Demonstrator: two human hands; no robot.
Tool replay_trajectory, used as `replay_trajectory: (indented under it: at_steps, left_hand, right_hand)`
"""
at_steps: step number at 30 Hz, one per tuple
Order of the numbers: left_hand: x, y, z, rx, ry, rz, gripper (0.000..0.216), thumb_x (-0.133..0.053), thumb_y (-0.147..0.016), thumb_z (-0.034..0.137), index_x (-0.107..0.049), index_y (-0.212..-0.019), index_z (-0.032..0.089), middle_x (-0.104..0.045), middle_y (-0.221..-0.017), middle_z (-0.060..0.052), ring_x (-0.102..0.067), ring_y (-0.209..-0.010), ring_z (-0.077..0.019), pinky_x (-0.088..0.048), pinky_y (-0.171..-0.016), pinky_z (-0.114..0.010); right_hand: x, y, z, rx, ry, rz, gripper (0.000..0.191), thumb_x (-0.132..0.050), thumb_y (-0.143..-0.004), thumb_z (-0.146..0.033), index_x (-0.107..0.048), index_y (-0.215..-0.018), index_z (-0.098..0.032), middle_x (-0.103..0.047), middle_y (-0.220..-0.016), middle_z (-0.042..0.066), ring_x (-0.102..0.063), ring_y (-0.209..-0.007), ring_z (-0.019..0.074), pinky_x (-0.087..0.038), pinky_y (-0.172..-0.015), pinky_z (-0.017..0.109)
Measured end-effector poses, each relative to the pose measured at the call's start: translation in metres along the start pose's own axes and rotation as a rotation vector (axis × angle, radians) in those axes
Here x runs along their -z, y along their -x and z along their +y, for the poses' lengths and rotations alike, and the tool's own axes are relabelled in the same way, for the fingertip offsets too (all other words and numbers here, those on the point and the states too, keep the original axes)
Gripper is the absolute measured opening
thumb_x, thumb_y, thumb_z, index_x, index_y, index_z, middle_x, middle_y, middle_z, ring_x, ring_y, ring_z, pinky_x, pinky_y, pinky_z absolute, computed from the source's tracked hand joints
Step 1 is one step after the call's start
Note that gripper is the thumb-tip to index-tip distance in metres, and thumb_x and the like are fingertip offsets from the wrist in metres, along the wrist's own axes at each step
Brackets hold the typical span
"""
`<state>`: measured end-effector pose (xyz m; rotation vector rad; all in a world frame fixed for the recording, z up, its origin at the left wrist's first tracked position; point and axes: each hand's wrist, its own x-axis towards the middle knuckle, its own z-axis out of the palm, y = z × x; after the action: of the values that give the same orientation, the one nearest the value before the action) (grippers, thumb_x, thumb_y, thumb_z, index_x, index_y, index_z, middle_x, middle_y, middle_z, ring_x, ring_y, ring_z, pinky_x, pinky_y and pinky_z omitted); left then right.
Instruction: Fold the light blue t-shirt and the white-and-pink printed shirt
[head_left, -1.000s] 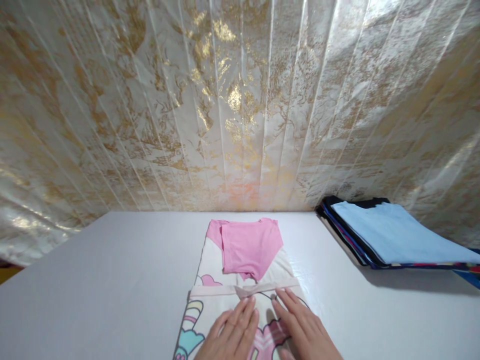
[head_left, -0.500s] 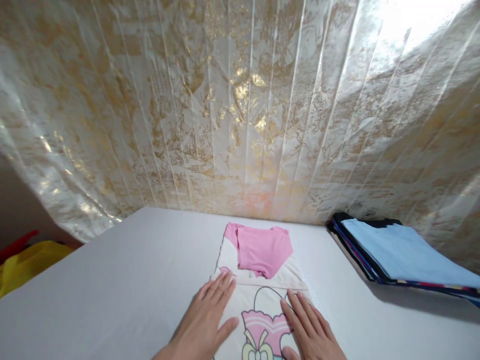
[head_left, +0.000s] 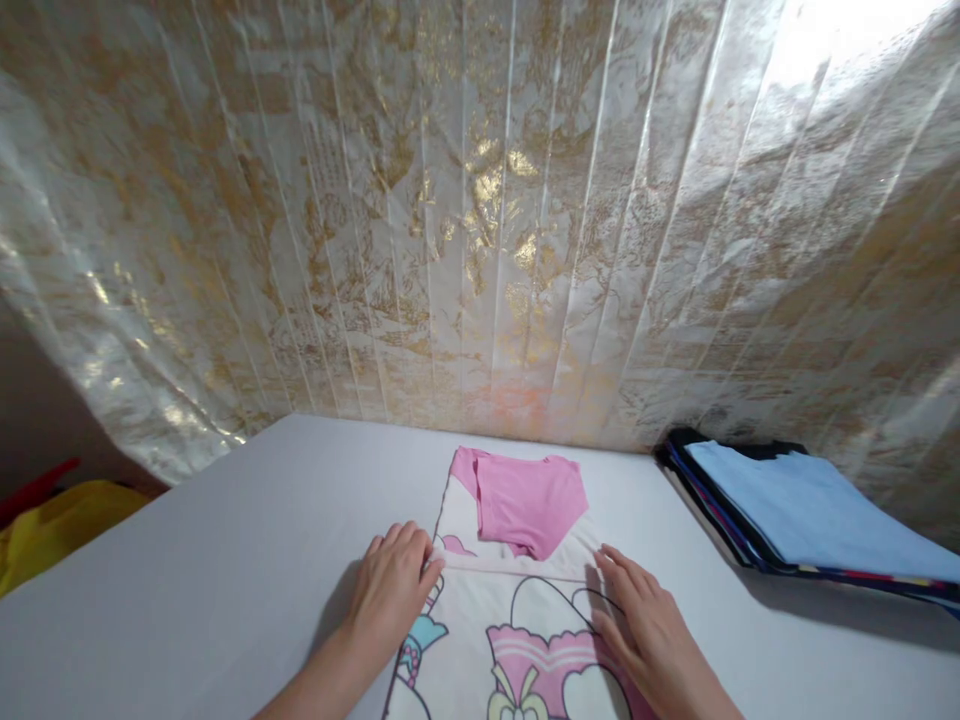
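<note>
A white child's shirt with a cartoon print and pink sleeves lies on the white table, its pink sleeves folded in on the far part. My left hand rests on the shirt's left edge at the fold, fingers curled at the hem. At the right edge my right hand lies flat with its fingers spread, holding nothing.
A stack of folded clothes with a light blue piece on top sits at the table's right, against the gold-and-white wall covering. Yellow and red cloth shows beyond the table's left edge.
Both hands have slid apart from the shirt's middle to its left and right edges, and the view has shifted a little to the left.
</note>
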<state>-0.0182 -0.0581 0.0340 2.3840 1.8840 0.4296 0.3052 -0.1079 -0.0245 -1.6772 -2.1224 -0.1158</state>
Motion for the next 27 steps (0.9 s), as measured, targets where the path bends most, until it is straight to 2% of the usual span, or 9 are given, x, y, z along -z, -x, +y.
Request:
replay_trajectory:
  at_steps: [2,4,8,13,16,19,21,24,27]
  left_hand:
    - [0.001,-0.004,0.001,-0.005,0.055,0.019,0.016,-0.048,-0.090,0.020,-0.058,-0.079,0.018,-0.063,-0.085,-0.004,-0.057,-0.085,-0.0227,-0.037,-0.078,-0.034]
    - [0.003,-0.007,0.000,-0.012,0.230,-0.025,0.019,-0.044,-0.092,0.024,-0.058,-0.080,0.019,-0.063,-0.081,-0.002,-0.058,-0.079,-0.0207,-0.038,-0.074,-0.031]
    - [0.003,-0.012,-0.005,0.022,0.525,-0.175,0.022,-0.039,-0.095,0.032,-0.056,-0.085,0.020,-0.062,-0.069,0.002,-0.059,-0.067,-0.0175,-0.037,-0.060,-0.024]
    - [-0.001,-0.015,-0.004,0.106,0.253,-0.202,0.011,-0.042,-0.093,0.021,-0.052,-0.098,0.022,-0.064,-0.069,0.003,-0.063,-0.070,-0.0183,-0.035,-0.062,-0.023]
    - [-0.002,-0.015,-0.004,0.057,0.266,-0.163,0.017,-0.038,-0.095,0.018,-0.046,-0.109,0.023,-0.065,-0.075,0.003,-0.065,-0.076,-0.0174,-0.037,-0.065,-0.022]
    - [-0.001,-0.012,-0.006,0.026,0.339,-0.092,0.019,-0.034,-0.095,0.017,-0.042,-0.111,0.023,-0.065,-0.078,0.002,-0.065,-0.078,-0.0165,-0.039,-0.068,-0.022]
    - [0.002,-0.006,-0.007,0.047,0.373,-0.098,0.019,-0.034,-0.095,0.018,-0.042,-0.112,0.022,-0.065,-0.077,0.003,-0.065,-0.077,-0.0163,-0.039,-0.067,-0.022]
    - [0.006,0.015,-0.006,0.101,0.386,-0.210,0.026,-0.038,-0.095,0.024,-0.040,-0.120,0.020,-0.064,-0.073,0.003,-0.065,-0.073,-0.0166,-0.038,-0.062,-0.021]
    - [0.005,0.045,-0.006,0.128,0.368,-0.343,0.044,-0.048,-0.090,0.024,-0.035,-0.131,0.020,-0.065,-0.070,0.005,-0.066,-0.075,-0.0171,-0.038,-0.060,-0.021]
  right_hand:
    - [0.008,-0.007,0.002,-0.003,-0.055,0.039,0.041,-0.048,-0.088,-0.029,-0.055,-0.128,-0.020,-0.056,-0.134,0.013,-0.053,-0.121,0.0278,-0.048,-0.094,0.045]
    - [0.018,-0.016,-0.004,0.039,-0.132,0.045,0.039,-0.050,-0.088,-0.027,-0.054,-0.126,-0.022,-0.058,-0.129,0.012,-0.054,-0.118,0.0267,-0.048,-0.093,0.044]
    - [0.036,-0.050,-0.044,0.145,-0.316,-0.049,0.034,-0.050,-0.086,-0.016,-0.056,-0.120,-0.021,-0.063,-0.117,0.010,-0.056,-0.108,0.0237,-0.046,-0.092,0.040]
    - [0.020,-0.106,-0.108,0.172,-0.424,-0.254,0.032,-0.057,-0.081,-0.006,-0.063,-0.111,-0.015,-0.068,-0.105,0.009,-0.058,-0.100,0.0217,-0.044,-0.086,0.032]
    - [-0.004,-0.128,-0.133,0.169,-0.413,-0.369,0.020,-0.062,-0.081,-0.012,-0.069,-0.099,-0.015,-0.069,-0.095,0.008,-0.059,-0.090,0.0198,-0.043,-0.077,0.027]
    - [-0.020,-0.138,-0.143,0.196,-0.429,-0.434,0.008,-0.066,-0.080,-0.017,-0.071,-0.086,-0.016,-0.069,-0.086,0.004,-0.059,-0.077,0.0149,-0.040,-0.066,0.021]
    - [-0.022,-0.139,-0.145,0.192,-0.430,-0.462,0.008,-0.066,-0.082,-0.021,-0.070,-0.087,-0.016,-0.069,-0.078,0.001,-0.059,-0.069,0.0126,-0.036,-0.058,0.019]
    - [-0.016,-0.136,-0.146,0.158,-0.401,-0.467,0.015,-0.064,-0.085,-0.026,-0.069,-0.097,-0.018,-0.071,-0.076,0.001,-0.061,-0.067,0.0137,-0.031,-0.054,0.021]
    - [-0.011,-0.132,-0.149,0.115,-0.293,-0.429,0.017,-0.062,-0.086,-0.029,-0.069,-0.098,-0.019,-0.073,-0.081,0.005,-0.066,-0.073,0.0187,-0.028,-0.054,0.024]
